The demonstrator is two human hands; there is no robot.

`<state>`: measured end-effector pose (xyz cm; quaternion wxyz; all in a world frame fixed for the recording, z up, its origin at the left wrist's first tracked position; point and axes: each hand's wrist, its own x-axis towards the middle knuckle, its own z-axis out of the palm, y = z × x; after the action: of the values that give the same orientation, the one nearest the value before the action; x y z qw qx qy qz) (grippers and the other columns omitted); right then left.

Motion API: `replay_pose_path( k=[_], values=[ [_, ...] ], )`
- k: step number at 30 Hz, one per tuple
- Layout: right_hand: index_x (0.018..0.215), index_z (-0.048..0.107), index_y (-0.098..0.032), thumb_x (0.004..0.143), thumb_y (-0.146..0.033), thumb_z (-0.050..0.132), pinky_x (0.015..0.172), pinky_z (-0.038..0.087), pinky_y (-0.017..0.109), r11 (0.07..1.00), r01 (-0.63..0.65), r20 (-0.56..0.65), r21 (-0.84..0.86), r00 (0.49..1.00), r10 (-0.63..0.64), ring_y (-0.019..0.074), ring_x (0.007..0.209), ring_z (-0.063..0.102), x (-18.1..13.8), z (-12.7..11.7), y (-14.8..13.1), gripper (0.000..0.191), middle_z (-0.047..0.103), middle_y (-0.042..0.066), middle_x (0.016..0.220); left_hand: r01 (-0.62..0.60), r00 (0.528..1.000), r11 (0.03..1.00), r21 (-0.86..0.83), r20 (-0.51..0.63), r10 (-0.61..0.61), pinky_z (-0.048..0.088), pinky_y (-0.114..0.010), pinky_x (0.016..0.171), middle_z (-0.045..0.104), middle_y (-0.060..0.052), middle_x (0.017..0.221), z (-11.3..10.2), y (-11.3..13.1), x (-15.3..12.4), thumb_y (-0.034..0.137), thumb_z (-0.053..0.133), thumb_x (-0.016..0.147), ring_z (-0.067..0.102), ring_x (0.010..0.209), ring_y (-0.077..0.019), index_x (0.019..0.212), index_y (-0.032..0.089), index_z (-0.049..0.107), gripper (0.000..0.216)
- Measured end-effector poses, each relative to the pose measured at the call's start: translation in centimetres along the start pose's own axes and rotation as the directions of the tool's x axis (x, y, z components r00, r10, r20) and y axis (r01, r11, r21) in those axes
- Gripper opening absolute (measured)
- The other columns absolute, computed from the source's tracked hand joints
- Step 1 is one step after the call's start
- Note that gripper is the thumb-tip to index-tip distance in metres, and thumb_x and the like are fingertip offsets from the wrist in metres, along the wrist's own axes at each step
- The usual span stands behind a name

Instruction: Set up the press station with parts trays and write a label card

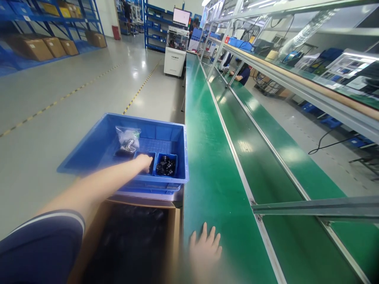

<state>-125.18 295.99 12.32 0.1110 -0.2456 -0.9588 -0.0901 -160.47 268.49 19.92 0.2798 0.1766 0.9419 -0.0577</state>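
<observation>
My left hand (144, 162) reaches into a large blue bin (97, 144) and dips into a small blue tray (151, 156) inside it; its fingers are curled down and hidden in the tray. Beside it a second small tray (166, 165) holds several small black parts. A clear plastic bag (128, 139) with dark pieces lies further back in the bin. My right hand (205, 246) rests flat with fingers spread on the green work surface (213, 165), holding nothing.
The blue bin sits on a cardboard box (133, 240) with dark contents. A long green conveyor (266, 150) with metal rails runs away to the right. Another person (242, 73) works far down the line. Blue shelving (44, 35) stands across the aisle.
</observation>
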Motion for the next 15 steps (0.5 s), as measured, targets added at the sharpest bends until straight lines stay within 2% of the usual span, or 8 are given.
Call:
replay_pose_path(
  k=[5, 9, 12, 15],
  values=[
    [0.142, 0.055, -0.009, 0.099, -0.041, 0.024, 0.107, 0.032, 0.062, 1.000, 0.001, 0.005, 0.007, 1.000, -0.001, 0.0453, 0.141, 0.033, -0.1, 0.1, 0.0, 0.062, 0.042, 0.025, 0.150, -0.022, 1.000, 0.995, -0.094, -0.015, 0.021, 0.053, -0.040, 0.092, 0.059, -0.023, 0.134, 0.3, 0.0, 0.1, 0.045, 0.074, 0.062, 0.063, 0.115, -0.0354, 0.142, 0.015, 0.042, 0.091],
    [0.142, 0.054, -0.009, 0.100, -0.041, 0.026, 0.107, 0.031, 0.062, 1.000, -0.002, 0.014, 0.015, 1.000, 0.001, 0.0458, 0.142, 0.031, -0.2, 0.1, 0.0, 0.061, 0.040, 0.025, 0.151, -0.017, 0.998, 0.982, -0.189, 0.049, 0.027, 0.054, -0.039, 0.092, 0.062, -0.021, 0.132, -0.4, -0.3, -0.2, 0.044, 0.074, 0.060, 0.063, 0.115, -0.0351, 0.140, 0.017, 0.046, 0.090],
    [0.145, 0.051, -0.010, 0.100, -0.041, 0.027, 0.108, 0.031, 0.062, 1.000, -0.006, 0.024, 0.021, 1.000, 0.006, 0.0450, 0.144, 0.028, -0.3, 0.3, 0.0, 0.060, 0.037, 0.024, 0.153, 0.019, 0.993, 0.958, -0.285, 0.116, 0.014, 0.059, -0.038, 0.079, 0.067, -0.020, 0.123, -1.2, -1.4, -1.0, 0.044, 0.071, 0.064, 0.071, 0.096, -0.0317, 0.134, 0.016, 0.051, 0.077],
    [0.147, 0.049, -0.011, 0.100, -0.041, 0.028, 0.109, 0.029, 0.063, 1.000, -0.014, 0.027, 0.021, 1.000, 0.014, 0.0442, 0.145, 0.024, -0.5, 0.7, 0.1, 0.059, 0.034, 0.024, 0.155, 0.035, 0.991, 0.924, -0.381, 0.131, 0.016, 0.060, -0.034, 0.064, 0.071, -0.017, 0.112, -2.5, -2.8, -2.4, 0.045, 0.059, 0.075, 0.072, 0.074, -0.0233, 0.133, 0.016, 0.047, 0.066]
  ],
)
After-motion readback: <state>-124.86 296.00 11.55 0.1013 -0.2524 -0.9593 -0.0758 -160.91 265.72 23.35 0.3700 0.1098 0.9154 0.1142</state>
